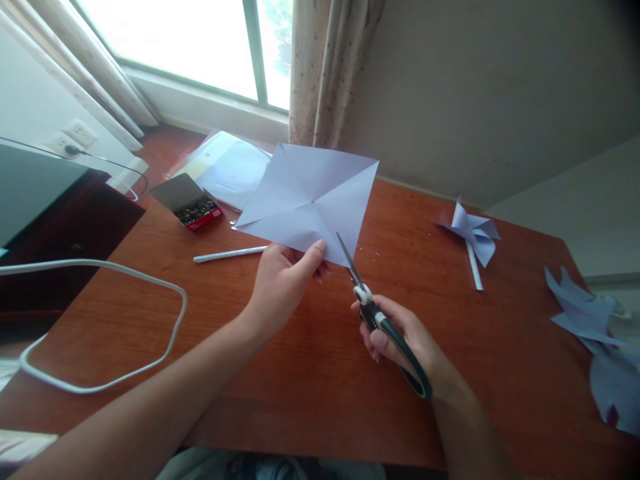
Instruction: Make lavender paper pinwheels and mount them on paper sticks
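Observation:
A square sheet of white paper (320, 183), creased along its diagonals with a small mark at the centre, is raised above the desk. My left hand (287, 273) pinches its near edge, thumb on top and fingers underneath. Scissors (367, 303) with black and white handles are in my right hand (405, 333). Their blades point up and away, at the paper's near right corner. One blade lies over the sheet; whether the other is beneath it is hidden. Left of the paper, a rolled white paper stick (230, 255) lies partly behind my left hand.
An open small box of metal bits (197, 210) and a plastic-wrapped paper stack (230, 167) sit at the back left. A white cable (183, 313) loops over the left side. A paper pinwheel (473, 233) lies right, with folded paper pieces (590, 317) at the desk's right edge.

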Tool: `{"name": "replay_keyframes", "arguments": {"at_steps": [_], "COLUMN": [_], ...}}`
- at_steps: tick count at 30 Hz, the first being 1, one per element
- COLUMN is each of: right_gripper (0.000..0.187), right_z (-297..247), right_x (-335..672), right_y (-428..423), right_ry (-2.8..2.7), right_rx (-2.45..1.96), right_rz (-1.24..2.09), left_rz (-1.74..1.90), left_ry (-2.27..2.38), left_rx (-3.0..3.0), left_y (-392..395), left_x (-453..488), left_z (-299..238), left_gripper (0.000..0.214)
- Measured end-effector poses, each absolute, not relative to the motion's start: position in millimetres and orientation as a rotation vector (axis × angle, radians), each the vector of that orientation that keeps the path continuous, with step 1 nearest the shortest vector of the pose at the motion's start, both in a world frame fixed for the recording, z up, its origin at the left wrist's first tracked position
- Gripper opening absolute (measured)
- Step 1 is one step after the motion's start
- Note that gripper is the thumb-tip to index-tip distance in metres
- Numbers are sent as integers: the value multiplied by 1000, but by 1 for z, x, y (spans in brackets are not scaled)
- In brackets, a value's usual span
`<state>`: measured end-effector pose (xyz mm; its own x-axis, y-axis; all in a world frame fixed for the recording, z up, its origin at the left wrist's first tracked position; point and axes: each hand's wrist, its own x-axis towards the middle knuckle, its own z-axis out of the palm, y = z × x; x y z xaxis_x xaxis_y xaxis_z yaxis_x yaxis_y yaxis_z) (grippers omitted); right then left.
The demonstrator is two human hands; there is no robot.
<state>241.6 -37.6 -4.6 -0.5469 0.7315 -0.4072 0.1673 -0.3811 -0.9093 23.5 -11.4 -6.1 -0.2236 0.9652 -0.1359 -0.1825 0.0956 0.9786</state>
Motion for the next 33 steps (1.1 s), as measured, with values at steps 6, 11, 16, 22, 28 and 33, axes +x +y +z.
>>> {"name": "replay_keyframes", "arguments": {"at_steps": [6, 11, 16, 22, 28, 33], "right_gripper": [54, 55, 54, 52, 55, 54], "right_z": [-6, -6, -5, -4, -3, 1], "right_x": [241, 242, 241, 241, 237, 237], "right_y": [-38, -38, -38, -39, -37, -38], "right_ry": [-1454, -1455, -1445, -1424, -1390, -1380], "right_rx": [-1218, -1223, -1228, -1237, -1247, -1259], "right_rz": [1984, 1988, 1985, 1991, 1988, 1989], "left_rz": [1342, 1333, 1317, 1306, 1286, 1285], "left_ry": [1305, 1306, 1312, 1298, 1302, 1305], "left_rx": [892, 892, 914, 923, 888, 882], "left_y": [-12, -11, -11, -12, -12, -12], "left_x": [24, 24, 24, 24, 26, 26], "left_z": [-6, -5, -4, -5, -5, -5], "left_gripper": [28, 27, 30, 30, 31, 32]}}
